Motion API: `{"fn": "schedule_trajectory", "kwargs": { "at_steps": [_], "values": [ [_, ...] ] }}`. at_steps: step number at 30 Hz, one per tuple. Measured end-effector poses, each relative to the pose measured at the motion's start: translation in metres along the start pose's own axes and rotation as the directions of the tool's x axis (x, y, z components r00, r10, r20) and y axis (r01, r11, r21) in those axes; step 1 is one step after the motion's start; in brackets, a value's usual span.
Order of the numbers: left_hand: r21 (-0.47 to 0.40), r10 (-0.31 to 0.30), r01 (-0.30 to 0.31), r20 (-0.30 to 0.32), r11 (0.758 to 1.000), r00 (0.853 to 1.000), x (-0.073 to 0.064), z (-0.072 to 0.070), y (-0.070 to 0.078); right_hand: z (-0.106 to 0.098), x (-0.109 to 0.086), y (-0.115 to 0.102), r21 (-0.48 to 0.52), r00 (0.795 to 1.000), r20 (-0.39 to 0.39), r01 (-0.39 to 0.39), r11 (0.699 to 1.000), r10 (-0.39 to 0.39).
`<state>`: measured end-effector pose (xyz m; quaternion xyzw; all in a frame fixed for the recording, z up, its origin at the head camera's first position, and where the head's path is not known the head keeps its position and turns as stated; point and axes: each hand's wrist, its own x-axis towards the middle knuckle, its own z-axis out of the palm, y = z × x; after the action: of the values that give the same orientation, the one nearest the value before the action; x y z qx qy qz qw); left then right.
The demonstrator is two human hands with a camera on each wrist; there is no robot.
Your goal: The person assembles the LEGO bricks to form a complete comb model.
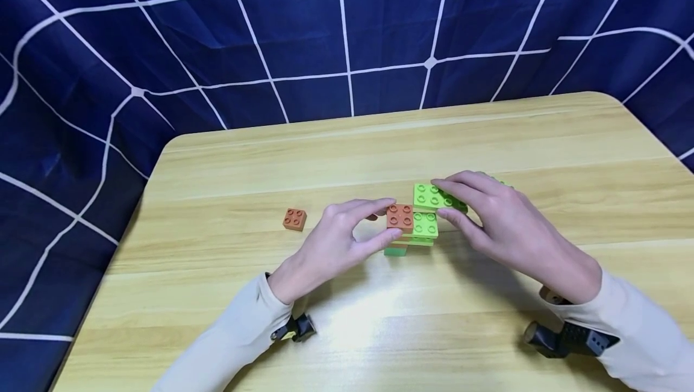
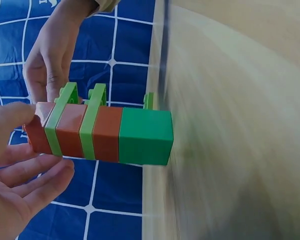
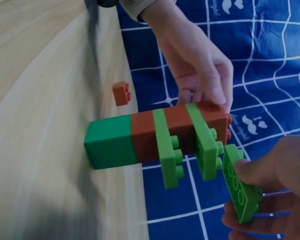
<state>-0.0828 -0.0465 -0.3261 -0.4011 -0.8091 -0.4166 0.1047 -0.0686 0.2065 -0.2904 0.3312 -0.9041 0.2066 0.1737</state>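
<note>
A tower of toy building bricks stands on the table, with a dark green brick (image 2: 146, 136) at its base. Above that, red-brown bricks alternate with two light green plates that jut out to the right. My left hand (image 1: 338, 230) pinches the top red-brown brick (image 1: 400, 217) between thumb and index finger; its other fingers are spread loosely in the left wrist view. Thumb and fingers of my right hand (image 1: 501, 223) grip a separate light green plate (image 3: 238, 185). This plate is tilted, beside and slightly above the tower's upper plate (image 1: 425, 225).
A loose red-brown brick (image 1: 294, 219) lies on the wooden table (image 1: 244, 163), left of the tower. Beyond my right hand, another light green piece (image 1: 500, 180) is mostly hidden. A dark blue curtain (image 1: 303, 37) with white lines hangs behind the table.
</note>
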Motion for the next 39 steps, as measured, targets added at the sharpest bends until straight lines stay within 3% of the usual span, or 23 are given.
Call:
{"fn": "schedule_trajectory", "kwargs": {
  "at_steps": [8,18,28,39],
  "values": [
    [-0.008,-0.034,0.034,-0.003,0.999,0.999,-0.002,0.002,0.0,-0.001,0.002,-0.003,0.03,1.0,-0.015,0.028,0.999,-0.027],
    [-0.048,-0.1,0.101,0.027,0.994,0.995,-0.003,0.005,-0.001,0.004,0.008,-0.012,0.123,0.991,-0.034,0.134,0.983,-0.131],
    [-0.05,-0.135,0.138,0.062,0.989,0.989,-0.002,0.007,-0.001,0.01,0.009,-0.018,0.17,0.991,0.004,0.133,0.976,-0.136],
    [-0.053,-0.14,0.146,0.108,0.988,0.984,-0.001,0.003,0.0,0.008,0.008,-0.018,0.142,0.992,0.017,0.121,0.982,-0.125]
  ]
}}
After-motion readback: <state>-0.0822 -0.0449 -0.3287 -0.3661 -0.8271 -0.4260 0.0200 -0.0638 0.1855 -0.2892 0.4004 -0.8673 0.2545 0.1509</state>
